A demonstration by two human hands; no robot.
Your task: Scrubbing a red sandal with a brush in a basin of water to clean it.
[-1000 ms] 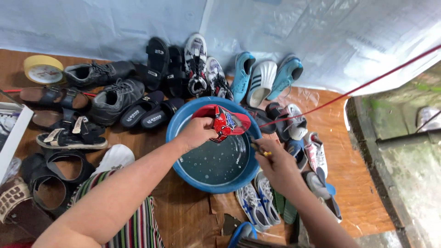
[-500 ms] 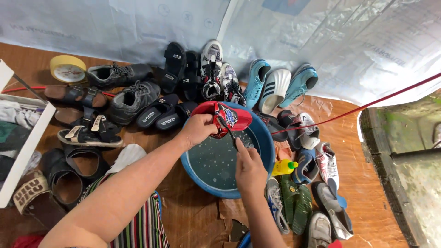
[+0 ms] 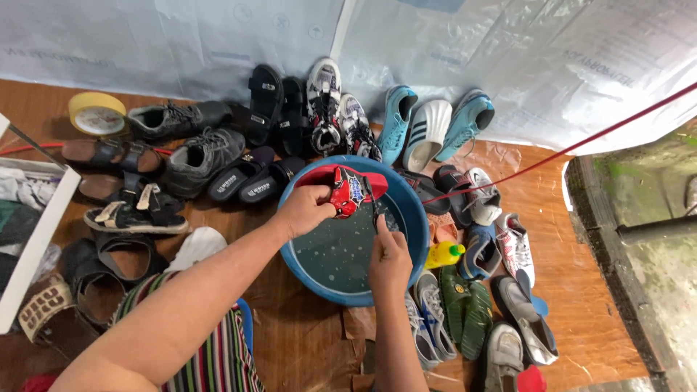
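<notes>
Red fabric marks the small red shoe with a printed side panel (image 3: pixel 347 190), gripped in the left hand (image 3: pixel 305 209) above the far rim of the round blue plastic basin (image 3: pixel 415 218). That hand's fingers are curled tight around the shoe's side, holding it tilted over the water. The right hand (image 3: pixel 389 255) reaches in from below with its fingers pressed together around something small and dark at the shoe's edge; it looks like a brush, though too little of it shows to be sure. The basin holds dark water dotted with pale suds.

Judging from this view, the washing is at an early stage: only this 1 shoe is at the water, and it looks to be mid-scrub rather than finished. Around the basin lie many more pairs, none visibly wet or set apart as done: grey lace-up trainers (image 3: pixel 202 151) and black sandals (image 3: pixel 263 104) to the left, a sky-blue and white group of sports shoes (image 3: pixel 427 129) at the back, green slip-ons (image 3: pixel 465 308) and assorted small trainers to the right. A yellow plastic bottle (image 3: pixel 443 254) lies just beside the basin's right rim, near the right wrist.
</notes>
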